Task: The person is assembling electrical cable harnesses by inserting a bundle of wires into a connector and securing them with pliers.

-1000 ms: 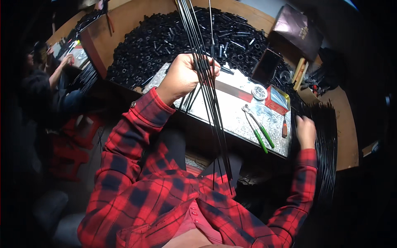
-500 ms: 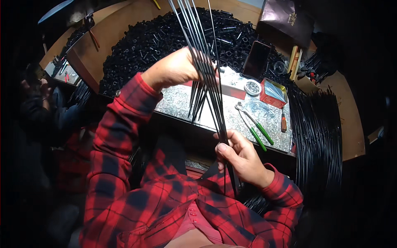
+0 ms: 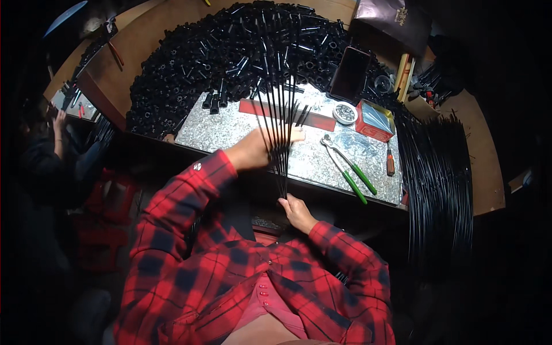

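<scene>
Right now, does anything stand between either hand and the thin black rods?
Nothing visible does: the left hand holds the thin black rods partway up, and the right hand grips their lower ends. The green-handled pincers lie clear, to the right.

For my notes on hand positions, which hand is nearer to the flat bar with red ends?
Left. The left hand is just on the near side of the flat bar; the right hand is lower in the view, clearly farther away.
</scene>
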The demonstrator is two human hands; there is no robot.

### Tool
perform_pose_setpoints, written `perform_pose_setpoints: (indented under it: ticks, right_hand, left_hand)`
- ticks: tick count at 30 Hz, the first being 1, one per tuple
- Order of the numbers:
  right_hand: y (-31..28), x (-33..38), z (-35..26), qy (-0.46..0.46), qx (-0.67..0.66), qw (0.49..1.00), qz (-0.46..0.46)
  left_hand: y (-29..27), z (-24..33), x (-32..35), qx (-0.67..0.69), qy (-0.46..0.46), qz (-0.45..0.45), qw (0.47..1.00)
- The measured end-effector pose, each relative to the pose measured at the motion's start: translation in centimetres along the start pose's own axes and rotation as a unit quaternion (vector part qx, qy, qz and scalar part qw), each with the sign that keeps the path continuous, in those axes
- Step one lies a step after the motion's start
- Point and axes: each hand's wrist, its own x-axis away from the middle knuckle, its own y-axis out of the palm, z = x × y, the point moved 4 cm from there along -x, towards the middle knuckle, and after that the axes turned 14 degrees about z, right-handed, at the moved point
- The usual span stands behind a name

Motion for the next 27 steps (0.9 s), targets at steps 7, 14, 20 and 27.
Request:
perform_pose_setpoints:
  ticks: [7, 14, 20, 27]
  right_hand:
    - [2.1, -1.2, 6.5, -0.004, 0.117, 0.993, -0.01]
    - [1.8, -1.4, 6.5, -0.085, 0.139, 0.986, -0.037]
    - [-2.5, -0.1, -2.6, -0.154, 0.05, 0.986, 0.051]
    - [-5.6, 0.9, -4.8, -0.004, 0.079, 0.996, -0.029]
  left_hand:
    - [1.1, 2.6, 2.9, -0.155, 0.038, -0.115, 0.98]
    - [4.7, 1.2, 4.4, -0.229, 0.057, -0.122, 0.964]
    - [4.4, 0.0, 4.2, -0.225, 0.068, -0.135, 0.962]
    - [4.2, -0.2, 3.7, -0.256, 0.049, -0.075, 0.963]
